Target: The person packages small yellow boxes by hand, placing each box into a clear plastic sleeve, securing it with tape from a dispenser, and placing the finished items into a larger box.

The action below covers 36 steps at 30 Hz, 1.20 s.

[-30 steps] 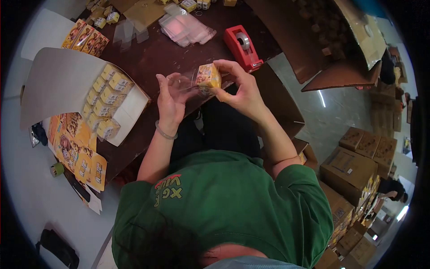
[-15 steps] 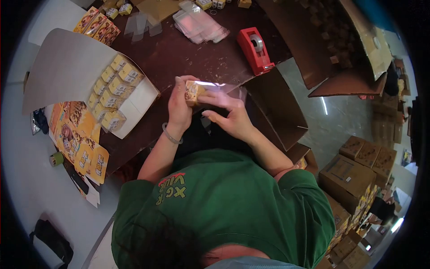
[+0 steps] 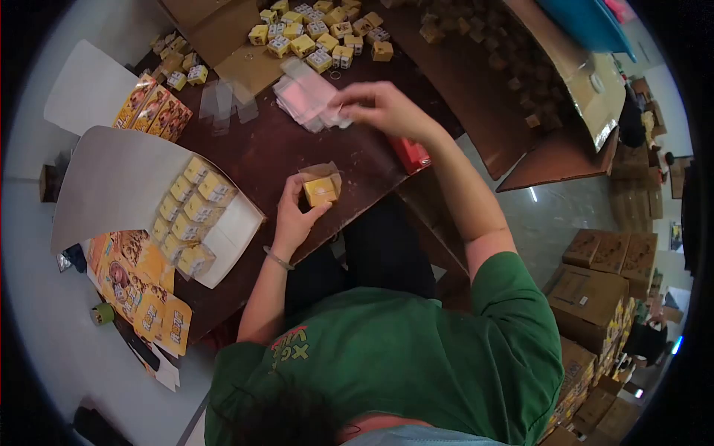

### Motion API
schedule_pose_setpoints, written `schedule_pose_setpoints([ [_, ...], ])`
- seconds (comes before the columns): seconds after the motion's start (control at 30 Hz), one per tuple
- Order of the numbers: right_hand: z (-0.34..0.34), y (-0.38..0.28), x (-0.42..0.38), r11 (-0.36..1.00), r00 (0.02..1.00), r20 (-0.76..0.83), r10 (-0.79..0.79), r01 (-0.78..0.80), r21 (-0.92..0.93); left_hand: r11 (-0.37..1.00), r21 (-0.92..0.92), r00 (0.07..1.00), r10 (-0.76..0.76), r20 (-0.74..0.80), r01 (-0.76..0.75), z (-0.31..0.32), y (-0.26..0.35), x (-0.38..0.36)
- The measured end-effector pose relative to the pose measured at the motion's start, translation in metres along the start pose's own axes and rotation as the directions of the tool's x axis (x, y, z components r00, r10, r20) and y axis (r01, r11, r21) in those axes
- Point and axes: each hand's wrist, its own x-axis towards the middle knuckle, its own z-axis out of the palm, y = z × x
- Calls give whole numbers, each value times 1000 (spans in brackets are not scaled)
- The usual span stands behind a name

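Observation:
My left hand (image 3: pixel 296 212) grips a small yellow box (image 3: pixel 321 193) between thumb and fingers, over the table's near edge. A flap of clear film (image 3: pixel 327 170) sticks out past the far side of the box. My right hand (image 3: pixel 383 110) is raised above the near edge of a stack of clear plastic sleeves (image 3: pixel 305 97), thumb and fingers apart and a little blurred; nothing shows between them. Beneath my right forearm is a red tape dispenser (image 3: pixel 409 154), partly hidden.
To the left, an open white carton (image 3: pixel 230 241) holds rows of small wrapped boxes. Loose yellow boxes (image 3: pixel 303 46) are heaped at the back of the dark table (image 3: pixel 253 160). A large cardboard box (image 3: pixel 554 175) stands at the right, with stacked cartons (image 3: pixel 591 297) behind.
My right hand has left the small box and moved up and away, over the plastic sleeves. My left hand keeps the box, now lower and turned. The view has tilted toward the table's back.

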Motion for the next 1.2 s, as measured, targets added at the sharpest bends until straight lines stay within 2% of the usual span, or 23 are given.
schedule_pose_setpoints([
  [0.03, -15, 21, 25, 968, 984, -172, -45, 0, -252, 985, 167, 992, 61, -107, -42, -4, -20, 3],
  [0.07, -25, 39, 49, 854, 943, -305, 135, -266, -446, 940, 334, 970, 138, -200, -64, -8, -32, 5],
  [0.1, -32, 69, 75, 765, 941, -334, 53, -254, -592, 902, 432, 962, 118, -248, 1, -3, -34, 3],
  [0.13, -33, 98, 94, 651, 936, -350, -29, -248, -718, 848, 531, 956, 165, -241, -13, 3, -31, 0],
  [0.17, -28, 110, 107, 611, 933, -359, -19, -274, -743, 783, 621, 950, 212, -231, -24, 8, -29, -1],
  [0.23, -16, 125, 128, 527, 927, -376, 1, -320, -787, 784, 621, 946, 213, -245, -16, 9, -33, 1],
  [0.27, -13, 132, 133, 582, 912, -384, -146, -235, -779, 782, 623, 944, 213, -254, -9, 9, -35, 0],
  [0.37, -17, 129, 142, 669, 931, -356, 86, -319, -672, 780, 626, 940, 224, -259, -13, 7, -38, 1],
  [0.43, -32, 120, 142, 765, 918, -305, 254, -383, -518, 792, 611, 944, 219, -245, -26, 7, -36, 0],
  [0.47, -38, 109, 131, 850, 845, -196, 498, -520, -84, 786, 617, 941, 232, -246, -33, 6, -37, 1],
  [0.53, -38, 101, 100, 778, 852, 150, 501, -520, 353, 775, 631, 938, 250, -239, -46, 5, -39, 1],
  [0.57, -31, 86, 83, 766, 832, 229, 505, -555, 325, 778, 626, 939, 250, -238, -48, 5, -39, 2],
  [0.63, -7, 53, 44, 822, 892, 224, 393, -450, 350, 788, 613, 938, 251, -239, -55, 6, -35, 0],
  [0.67, 3, 52, 29, 881, 925, 174, 339, -376, 285, 791, 609, 940, 245, -237, -53, 5, -33, -1],
  [0.73, 33, 58, -7, 981, 981, -50, 189, -188, 40, 793, 607, 949, 226, -218, -49, 0, -33, -5],
  [0.8, 66, 41, -40, 988, 983, -154, 102, -118, -96, 793, 605, 949, 239, -204, -70, -3, -32, -12],
  [0.83, 81, 49, -50, 989, 985, -170, 28, -51, -137, 787, 615, 954, 221, -204, -51, -4, -28, -16],
  [0.87, 90, 54, -58, 948, 988, -143, -64, 15, -319, 787, 613, 955, 229, -189, -67, -5, -28, -18],
  [0.9, 97, 58, -63, 925, 977, -171, -129, 56, -377, 787, 611, 957, 234, -174, -81, -7, -28, -21],
  [1.0, 107, 60, -61, 794, 906, -224, -358, 170, -584, 799, 597, 962, 213, -170, -72, -9, -29, -22],
  [1.1, 100, 65, -52, 921, 979, -164, -117, 46, -386, 794, 597, 959, 245, -142, -114, -14, -36, -20],
  [1.13, 93, 67, -45, 923, 983, -148, -107, 43, -383, 791, 599, 957, 254, -141, -121, -13, -36, -19],
  [1.2, 82, 32, -39, 996, 981, -174, 82, -86, -12, 781, 612, 955, 262, -138, -126, -12, -34, -19],
])
